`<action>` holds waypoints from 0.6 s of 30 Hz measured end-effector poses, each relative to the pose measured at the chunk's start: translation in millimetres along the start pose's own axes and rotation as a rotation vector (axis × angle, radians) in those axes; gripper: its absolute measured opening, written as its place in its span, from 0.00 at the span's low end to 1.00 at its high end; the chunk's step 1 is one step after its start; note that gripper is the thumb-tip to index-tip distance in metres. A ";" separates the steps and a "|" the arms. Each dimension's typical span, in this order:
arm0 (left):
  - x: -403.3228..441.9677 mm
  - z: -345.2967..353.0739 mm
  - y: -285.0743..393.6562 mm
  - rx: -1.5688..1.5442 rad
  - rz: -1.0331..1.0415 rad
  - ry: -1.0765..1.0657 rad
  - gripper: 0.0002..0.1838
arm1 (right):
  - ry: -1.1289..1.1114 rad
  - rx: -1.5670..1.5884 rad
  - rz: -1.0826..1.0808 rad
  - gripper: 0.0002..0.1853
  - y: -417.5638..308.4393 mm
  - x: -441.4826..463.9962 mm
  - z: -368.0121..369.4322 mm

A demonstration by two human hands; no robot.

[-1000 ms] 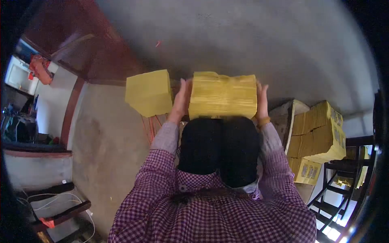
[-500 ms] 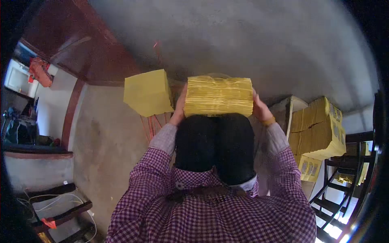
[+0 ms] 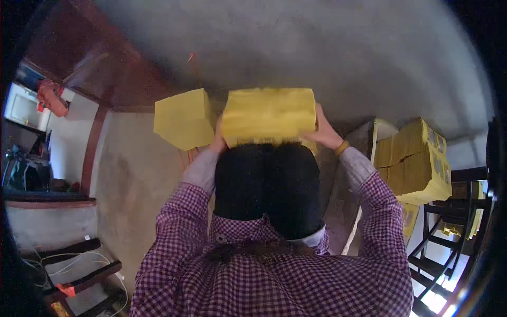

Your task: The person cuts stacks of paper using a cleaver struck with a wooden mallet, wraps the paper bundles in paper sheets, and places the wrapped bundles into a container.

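I watch through the head camera and see two bare hands with a thick yellow paper stack (image 3: 269, 112) between them, just past the far end of the black knees (image 3: 266, 182). The stack looks a bit blurry, and its near edge is right by the knees. The right hand (image 3: 324, 131) is partly open and bent around the stack's right side: its fingers lie along that side, and one part of the hand reaches to the near right corner. There is a yellow-brown band (image 3: 342, 147) on that wrist. The left hand (image 3: 218, 138) is held against the left side, and I cannot tell how far its fingers are spread, because the stack hides most of it. Just left of that hand I see another yellow block (image 3: 182, 120) with a smooth top. Well over to the right, past the right arm, there are big yellow piles (image 3: 405, 166) leaning a little. Both checked sleeves (image 3: 182, 214) end in pale grey cuffs (image 3: 201, 166).
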State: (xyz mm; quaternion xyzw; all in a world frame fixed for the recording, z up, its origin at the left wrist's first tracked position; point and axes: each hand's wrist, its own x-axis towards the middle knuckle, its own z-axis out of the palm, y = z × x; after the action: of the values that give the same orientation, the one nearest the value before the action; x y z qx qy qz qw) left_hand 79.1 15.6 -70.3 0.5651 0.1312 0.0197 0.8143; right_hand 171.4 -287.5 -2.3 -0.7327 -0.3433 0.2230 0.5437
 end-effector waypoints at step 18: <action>72.2 17.5 69.8 -0.338 -0.145 -0.283 0.32 | 0.261 0.861 0.462 0.34 1.7 82.1 -10.3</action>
State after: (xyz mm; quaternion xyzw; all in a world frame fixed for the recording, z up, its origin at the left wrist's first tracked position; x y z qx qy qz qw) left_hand 161.0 37.8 -13.8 0.4068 0.0507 -0.0967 0.9069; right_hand 233.6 -233.3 3.0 -0.5204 0.0215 0.3654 0.7715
